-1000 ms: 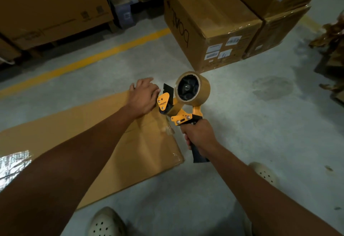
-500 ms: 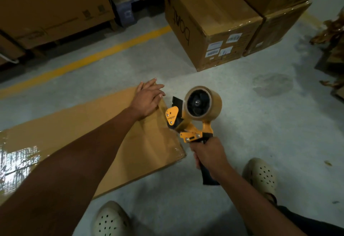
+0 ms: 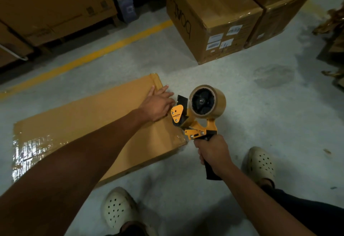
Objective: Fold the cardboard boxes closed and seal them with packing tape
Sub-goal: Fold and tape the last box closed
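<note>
Stacked cartons are lining the grey floor (image 3: 242,105). Left hand (image 3: 157,105) is pressing flat on the box (image 3: 89,116); right hand (image 3: 212,151) is gripping the dispenser (image 3: 197,113). Taping seems underway; smoothing the strip likely follows.

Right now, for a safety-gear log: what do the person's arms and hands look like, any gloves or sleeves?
Both are bare. The left hand and right hand wear no gloves; no sleeve, watch or wristband shows anywhere up to the picture's edge.

Left hand (image 3: 157,106) flat, fingers straight; right hand (image 3: 212,150) gripping tape dispenser (image 3: 204,103) handle
</note>
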Action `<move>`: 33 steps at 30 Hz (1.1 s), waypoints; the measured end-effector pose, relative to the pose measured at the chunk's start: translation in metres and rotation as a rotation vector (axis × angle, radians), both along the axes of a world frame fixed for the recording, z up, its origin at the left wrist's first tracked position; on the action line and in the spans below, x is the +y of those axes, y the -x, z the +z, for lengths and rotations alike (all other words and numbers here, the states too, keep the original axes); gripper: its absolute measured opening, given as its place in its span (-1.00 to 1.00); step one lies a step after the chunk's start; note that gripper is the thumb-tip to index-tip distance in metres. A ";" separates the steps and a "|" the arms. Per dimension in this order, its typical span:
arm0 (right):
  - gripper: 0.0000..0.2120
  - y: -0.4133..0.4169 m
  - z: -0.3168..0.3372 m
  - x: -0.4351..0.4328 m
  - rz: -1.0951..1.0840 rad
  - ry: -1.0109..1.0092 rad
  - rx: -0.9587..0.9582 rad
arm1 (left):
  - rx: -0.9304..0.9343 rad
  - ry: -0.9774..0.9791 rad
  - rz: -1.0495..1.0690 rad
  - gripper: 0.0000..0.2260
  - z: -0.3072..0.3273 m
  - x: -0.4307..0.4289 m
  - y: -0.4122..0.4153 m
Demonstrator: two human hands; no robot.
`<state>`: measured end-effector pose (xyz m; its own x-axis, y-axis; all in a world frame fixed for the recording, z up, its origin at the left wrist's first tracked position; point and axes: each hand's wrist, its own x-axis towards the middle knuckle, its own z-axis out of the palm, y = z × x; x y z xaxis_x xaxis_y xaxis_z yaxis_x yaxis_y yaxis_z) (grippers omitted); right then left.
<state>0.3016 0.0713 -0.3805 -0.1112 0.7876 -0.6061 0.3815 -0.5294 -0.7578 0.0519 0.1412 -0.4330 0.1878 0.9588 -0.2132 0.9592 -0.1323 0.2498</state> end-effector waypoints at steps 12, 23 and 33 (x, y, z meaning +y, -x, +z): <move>-0.89 -0.041 0.010 -0.043 0.036 0.090 -0.029 | 0.118 0.235 0.026 -0.60 0.008 0.006 -0.006; -0.90 -0.055 0.015 -0.062 0.043 0.162 -0.015 | 0.323 0.320 0.051 -0.64 0.034 0.003 -0.033; -0.86 -0.062 0.018 -0.066 0.045 0.158 -0.066 | 0.149 0.176 0.167 -0.45 0.012 -0.054 -0.075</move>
